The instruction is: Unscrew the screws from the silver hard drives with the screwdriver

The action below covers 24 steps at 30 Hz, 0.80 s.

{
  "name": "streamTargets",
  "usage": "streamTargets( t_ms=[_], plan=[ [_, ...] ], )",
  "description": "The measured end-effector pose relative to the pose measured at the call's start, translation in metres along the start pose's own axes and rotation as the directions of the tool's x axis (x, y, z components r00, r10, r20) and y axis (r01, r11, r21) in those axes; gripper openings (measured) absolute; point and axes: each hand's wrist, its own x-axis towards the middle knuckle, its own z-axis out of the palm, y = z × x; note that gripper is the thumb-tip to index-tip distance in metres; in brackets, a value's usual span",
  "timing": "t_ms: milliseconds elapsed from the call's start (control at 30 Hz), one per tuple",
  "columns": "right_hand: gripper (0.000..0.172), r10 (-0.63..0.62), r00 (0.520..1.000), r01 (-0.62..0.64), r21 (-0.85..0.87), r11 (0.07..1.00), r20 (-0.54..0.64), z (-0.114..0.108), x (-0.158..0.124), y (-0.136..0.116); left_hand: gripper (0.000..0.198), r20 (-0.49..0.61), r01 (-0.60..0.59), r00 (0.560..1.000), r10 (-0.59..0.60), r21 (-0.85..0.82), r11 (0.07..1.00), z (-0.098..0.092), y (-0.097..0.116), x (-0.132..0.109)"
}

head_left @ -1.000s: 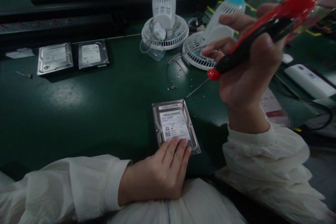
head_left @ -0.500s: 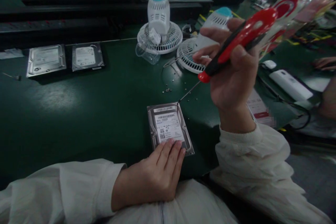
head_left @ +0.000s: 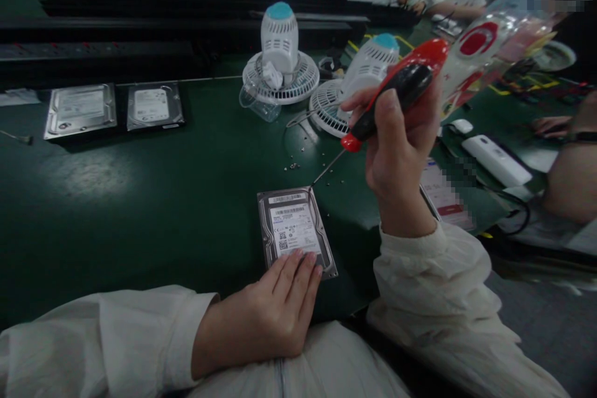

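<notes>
A hard drive (head_left: 296, 224) with a white label lies face up on the green table. My left hand (head_left: 280, 305) rests across its near end, fingers stretched flat over the lower edge; the thumb is hidden. In my right hand (head_left: 401, 143) is a red and black screwdriver (head_left: 405, 87), gripped by the handle and slanting down to the left. Its tip meets the drive's far right corner, where I cannot make out the screw. Several small loose screws (head_left: 293, 166) are scattered just beyond the drive.
Two white fans (head_left: 280, 34) stand at the back, with a clear plastic cup (head_left: 261, 102) beside one. Two more hard drives (head_left: 81, 109) lie at the far left. To the right are a white power strip (head_left: 497, 158) and another person's arm (head_left: 576, 171).
The view has shifted slightly. My right hand has turned its grip on the screwdriver, the thumb now lying along the handle. The tip stays at the same corner; my left hand has stayed put.
</notes>
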Motion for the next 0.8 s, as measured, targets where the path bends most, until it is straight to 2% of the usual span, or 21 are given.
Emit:
streamTargets(
  t_ms=[367,533,667,733,800],
  plan=[
    [0.024,-0.028,1.000,0.027,-0.040,0.999,-0.013,-0.001,0.001,0.004,0.042,-0.010,0.010,1.000,-0.010,0.001,1.000,0.000,0.001,-0.001],
    [0.028,-0.165,0.986,0.162,-0.078,0.984,-0.033,-0.012,0.011,0.001,0.043,-0.007,0.011,1.000,-0.011,0.000,1.000,-0.001,0.001,0.000],
    [0.042,-0.210,0.976,0.217,-0.232,0.948,0.054,-0.030,0.010,-0.015,0.042,-0.001,-0.002,1.000,0.002,0.011,1.000,-0.001,0.000,0.000],
    [0.040,-0.145,0.984,0.174,-0.349,0.921,0.108,-0.040,-0.002,-0.023,0.041,-0.012,-0.001,1.000,0.001,0.019,1.000,-0.001,0.000,0.000],
    [0.044,-0.169,0.975,0.215,-0.425,0.879,0.145,-0.050,-0.022,-0.027,0.041,-0.021,0.004,1.000,-0.004,0.022,1.000,0.000,0.000,0.000]
  ],
)
